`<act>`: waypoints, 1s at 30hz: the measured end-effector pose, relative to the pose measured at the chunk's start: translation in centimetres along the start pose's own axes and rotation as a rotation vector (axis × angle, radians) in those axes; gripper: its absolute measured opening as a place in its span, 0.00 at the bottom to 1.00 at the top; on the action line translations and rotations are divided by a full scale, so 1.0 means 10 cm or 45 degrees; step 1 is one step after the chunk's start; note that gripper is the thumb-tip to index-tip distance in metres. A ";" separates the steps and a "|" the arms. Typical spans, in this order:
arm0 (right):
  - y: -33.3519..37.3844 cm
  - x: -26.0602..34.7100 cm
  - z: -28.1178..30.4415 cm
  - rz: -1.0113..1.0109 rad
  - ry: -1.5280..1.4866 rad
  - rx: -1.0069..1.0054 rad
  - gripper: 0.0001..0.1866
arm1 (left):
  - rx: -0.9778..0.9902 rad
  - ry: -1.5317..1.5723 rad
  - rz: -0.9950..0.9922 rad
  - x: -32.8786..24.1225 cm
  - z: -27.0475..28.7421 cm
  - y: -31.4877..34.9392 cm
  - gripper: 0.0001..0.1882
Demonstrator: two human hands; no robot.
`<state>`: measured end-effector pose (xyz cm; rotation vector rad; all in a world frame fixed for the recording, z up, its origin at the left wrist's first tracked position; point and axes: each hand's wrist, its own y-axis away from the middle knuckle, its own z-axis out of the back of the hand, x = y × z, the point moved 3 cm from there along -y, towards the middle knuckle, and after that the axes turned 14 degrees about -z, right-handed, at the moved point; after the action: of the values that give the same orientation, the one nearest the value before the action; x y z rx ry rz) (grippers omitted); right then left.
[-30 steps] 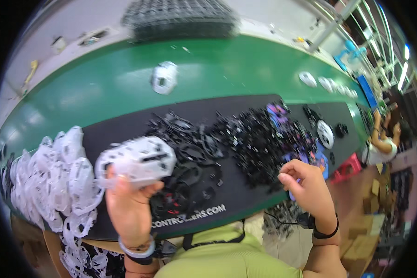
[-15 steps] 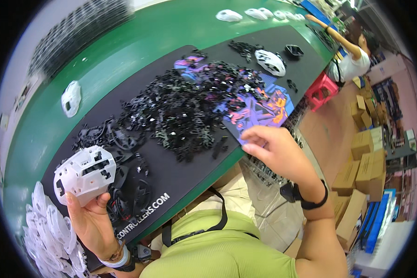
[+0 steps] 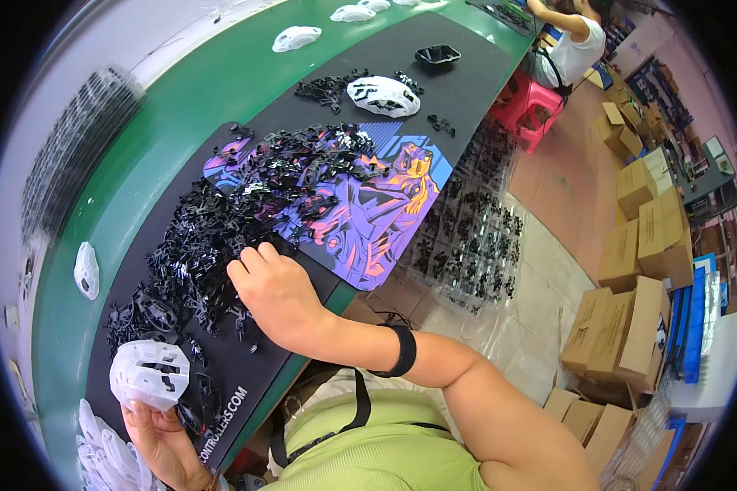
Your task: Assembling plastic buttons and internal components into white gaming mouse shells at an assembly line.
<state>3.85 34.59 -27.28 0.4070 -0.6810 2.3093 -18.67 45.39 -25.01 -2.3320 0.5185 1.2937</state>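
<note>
At the lower left, my left hand (image 3: pixel 157 442) is closed around the lower edge of a white plastic shell (image 3: pixel 139 378), a domed piece with slots and cut-outs, held up above the table edge. My right hand (image 3: pixel 280 288) reaches over to the near side of a large pile of small black plastic parts (image 3: pixel 201 233). Its fingers are curled down at the pile, and whatever lies between the fingertips is hidden. Larger curved black pieces (image 3: pixel 151 315) lie between the pile and the held shell.
The pile partly covers a colourful printed mat (image 3: pixel 377 217) on the black table mat (image 3: pixel 458 86). Another white shell (image 3: pixel 382 96) and a black tray (image 3: pixel 438 55) stand farther back. Stacked white shells (image 3: pixel 106 450) sit at lower left. A co-worker (image 3: pixel 577 49) sits by a pink stool (image 3: pixel 528 110).
My right hand has moved left, from beside the printed mat to the pile, and its fingers have curled down. The view has shifted; my left hand still holds the white shell.
</note>
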 end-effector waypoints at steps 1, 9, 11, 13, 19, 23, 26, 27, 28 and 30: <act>-0.01 0.00 0.00 0.006 -0.045 0.015 0.10 | 0.009 -0.007 0.006 0.00 -0.01 -0.02 0.18; -0.02 -0.11 0.21 -0.056 -0.647 0.097 0.12 | -0.309 -0.010 -0.073 -0.12 -0.33 0.05 0.18; -0.04 -0.06 0.29 -0.182 -0.852 0.439 0.15 | -0.090 0.138 -0.013 -0.13 -0.18 0.01 0.17; -0.04 0.00 0.30 -0.323 -1.078 0.646 0.13 | -0.156 0.012 -0.052 -0.10 -0.15 0.05 0.17; -0.05 0.18 0.30 -0.900 -2.082 1.026 0.11 | -0.348 0.257 0.017 -0.11 -0.25 0.04 0.17; -0.08 0.51 0.26 -0.753 -2.227 1.120 0.08 | -0.134 0.368 0.454 0.04 -0.32 -0.01 0.24; -0.09 0.75 0.19 -0.746 -2.082 0.964 0.07 | -0.014 0.580 0.578 0.07 -0.31 -0.02 0.31; -0.10 0.77 0.16 -0.741 -2.075 0.985 0.07 | 0.064 0.619 0.559 0.06 -0.29 -0.01 0.33; -0.12 0.75 0.15 -0.638 -1.986 0.882 0.06 | 0.171 0.691 0.575 -0.01 -0.22 0.01 0.33; -0.18 0.60 0.14 -0.433 -1.620 0.619 0.05 | 0.086 0.693 0.492 -0.11 -0.10 0.03 0.34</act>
<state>0.92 38.05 -22.79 2.1026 -0.4932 1.6429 -18.67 44.72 -23.60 -2.6012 1.2108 0.7421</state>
